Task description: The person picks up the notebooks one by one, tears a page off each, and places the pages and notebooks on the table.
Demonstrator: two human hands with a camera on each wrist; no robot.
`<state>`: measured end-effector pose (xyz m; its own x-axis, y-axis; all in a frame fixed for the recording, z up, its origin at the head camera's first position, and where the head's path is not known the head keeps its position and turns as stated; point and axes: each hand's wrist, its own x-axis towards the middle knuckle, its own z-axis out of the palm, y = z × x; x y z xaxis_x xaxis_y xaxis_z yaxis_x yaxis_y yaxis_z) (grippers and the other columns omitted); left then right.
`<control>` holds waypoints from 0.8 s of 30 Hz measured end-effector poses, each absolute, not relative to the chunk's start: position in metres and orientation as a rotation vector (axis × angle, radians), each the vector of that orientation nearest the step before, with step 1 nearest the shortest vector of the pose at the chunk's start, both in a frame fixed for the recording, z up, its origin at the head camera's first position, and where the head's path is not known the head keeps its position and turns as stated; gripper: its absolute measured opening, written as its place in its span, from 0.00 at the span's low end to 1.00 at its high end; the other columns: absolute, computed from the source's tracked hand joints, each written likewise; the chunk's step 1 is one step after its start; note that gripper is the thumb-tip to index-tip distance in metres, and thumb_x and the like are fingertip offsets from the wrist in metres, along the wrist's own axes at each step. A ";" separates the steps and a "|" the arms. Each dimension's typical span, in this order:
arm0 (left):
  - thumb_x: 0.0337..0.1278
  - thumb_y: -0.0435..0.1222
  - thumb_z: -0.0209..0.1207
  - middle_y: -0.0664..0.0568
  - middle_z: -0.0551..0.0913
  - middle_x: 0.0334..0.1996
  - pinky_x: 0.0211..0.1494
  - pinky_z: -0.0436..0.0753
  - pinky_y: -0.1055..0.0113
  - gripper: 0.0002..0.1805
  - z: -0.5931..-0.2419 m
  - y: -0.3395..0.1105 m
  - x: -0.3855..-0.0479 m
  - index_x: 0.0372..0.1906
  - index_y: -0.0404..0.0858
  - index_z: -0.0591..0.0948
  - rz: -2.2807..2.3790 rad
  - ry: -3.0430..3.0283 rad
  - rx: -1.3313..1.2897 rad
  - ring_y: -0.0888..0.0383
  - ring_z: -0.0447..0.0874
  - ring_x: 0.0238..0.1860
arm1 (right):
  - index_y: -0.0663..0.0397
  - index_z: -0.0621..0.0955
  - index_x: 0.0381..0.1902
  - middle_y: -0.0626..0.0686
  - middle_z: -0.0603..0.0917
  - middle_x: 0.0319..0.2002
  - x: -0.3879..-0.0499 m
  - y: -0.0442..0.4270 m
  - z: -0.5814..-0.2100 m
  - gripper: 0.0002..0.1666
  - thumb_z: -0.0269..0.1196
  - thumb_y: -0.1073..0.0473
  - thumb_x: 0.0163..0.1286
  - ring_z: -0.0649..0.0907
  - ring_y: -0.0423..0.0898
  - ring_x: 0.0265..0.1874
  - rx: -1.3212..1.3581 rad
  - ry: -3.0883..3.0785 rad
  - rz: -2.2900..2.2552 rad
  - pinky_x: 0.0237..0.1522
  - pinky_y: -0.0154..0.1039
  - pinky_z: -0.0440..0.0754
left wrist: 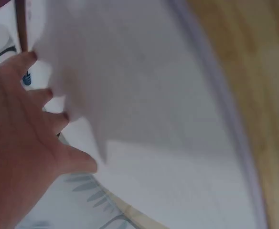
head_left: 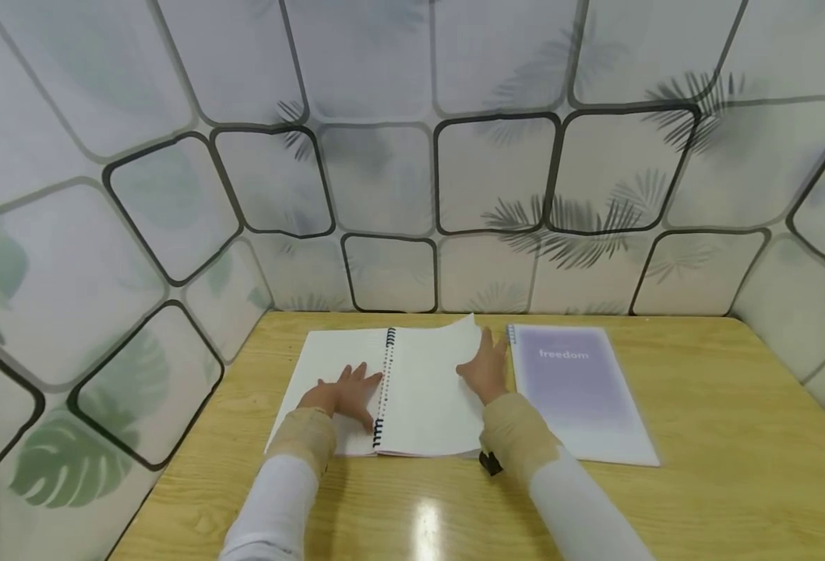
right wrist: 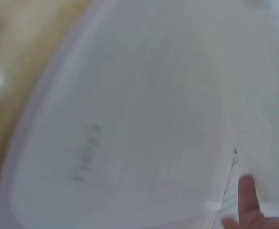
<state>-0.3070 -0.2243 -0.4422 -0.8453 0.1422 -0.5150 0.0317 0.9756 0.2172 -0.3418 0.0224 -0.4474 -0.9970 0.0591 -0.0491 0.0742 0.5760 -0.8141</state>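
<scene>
An open spiral notebook (head_left: 429,405) with white pages and a black coil lies on the table. My left hand (head_left: 345,393) rests on its left page with the fingers spread; the fingertips point toward the coil, and the left wrist view shows the hand (left wrist: 29,138) against white paper. At the notebook's right edge, my right hand (head_left: 485,370) touches the right page, thumb toward the page and fingers extended. The top right corner of that page (head_left: 470,326) stands lifted. In the right wrist view one finger (right wrist: 247,195) shows beside the paper; the rest is mostly out of frame.
A second spiral notebook (head_left: 569,389), with a purple-to-white cover reading "freedom", lies just right of my right hand. The wooden table (head_left: 720,436) extends to the right and front. A patterned curtain or wall (head_left: 496,171) with leaves and dark outlines stands behind and at the sides.
</scene>
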 end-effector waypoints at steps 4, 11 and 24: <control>0.47 0.49 0.56 0.46 0.36 0.75 0.63 0.33 0.26 0.46 -0.454 -0.223 -0.303 0.73 0.51 0.48 0.324 2.599 0.097 0.42 0.28 0.74 | 0.68 0.48 0.70 0.72 0.62 0.65 -0.348 0.029 -0.445 0.50 0.60 0.64 0.55 0.66 0.64 0.64 0.110 2.625 -1.527 0.65 0.53 0.66; 0.59 0.57 0.48 0.48 0.33 0.75 0.65 0.36 0.28 0.42 -0.459 -0.229 -0.298 0.73 0.52 0.44 0.219 2.612 0.150 0.43 0.27 0.74 | 0.67 0.78 0.49 0.67 0.82 0.42 -0.342 0.020 -0.439 0.18 0.51 0.60 0.69 0.79 0.52 0.34 -0.267 2.819 -1.301 0.37 0.41 0.77; 0.43 0.52 0.66 0.49 0.46 0.74 0.64 0.44 0.27 0.46 -0.457 -0.229 -0.309 0.70 0.55 0.58 0.370 2.713 0.061 0.42 0.38 0.74 | 0.59 0.81 0.47 0.56 0.85 0.39 -0.322 -0.004 -0.437 0.15 0.54 0.67 0.64 0.82 0.47 0.34 -0.621 2.966 -1.114 0.37 0.41 0.80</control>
